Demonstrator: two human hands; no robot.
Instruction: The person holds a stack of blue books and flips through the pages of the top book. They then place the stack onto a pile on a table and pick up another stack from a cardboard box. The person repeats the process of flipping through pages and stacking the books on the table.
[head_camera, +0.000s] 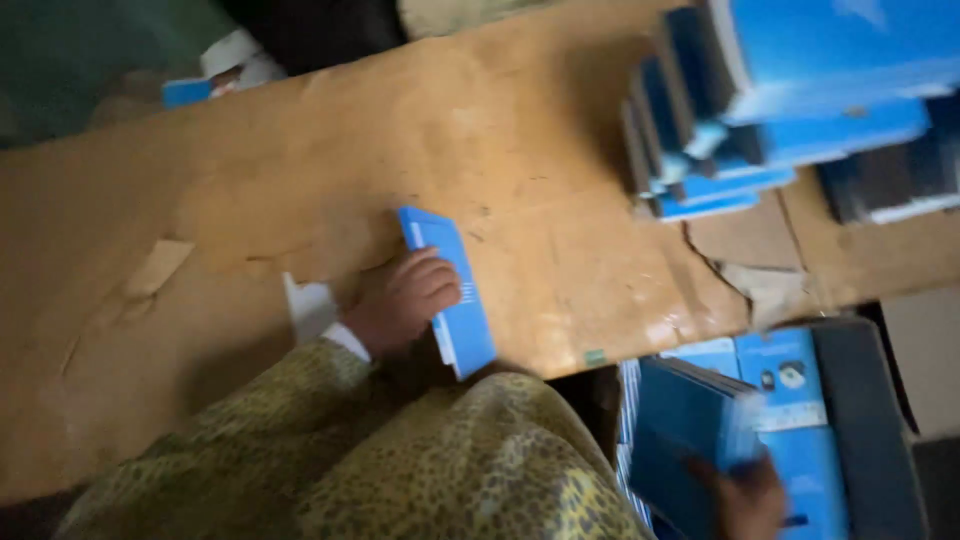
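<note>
Far left, well beyond the left hand: a small blue item (186, 92) and something white (232, 55) at the far edge of the counter (520, 110), both too blurred to identify. The counter's surface is brown, worn board with torn, peeling patches. A white scrap of paper (308, 307) lies just beside the left wrist, on its outer side.

Left hand (405, 298): rests on the counter, fingers curled over the near edge of a flat blue box (450, 292). The hand touches and grips it along one long side; the box lies flat on the board, its length running away from the person at a slight slant. A white cuff (347, 340) shows at the wrist, under a yellow patterned sleeve (300, 440).

Beyond and right of the left hand, well apart: a stack of blue boxes (760, 100) on the counter, piled unevenly, some dark ones just beside them.

Right hand (752, 495): low, past the counter's near edge, closed on a dark blue box (685, 440), held tilted. The grip is blurred, so finger placement cannot be told. Below it sits an open carton (860, 400) holding more light blue boxes (790, 385), just beside the hand.
</note>
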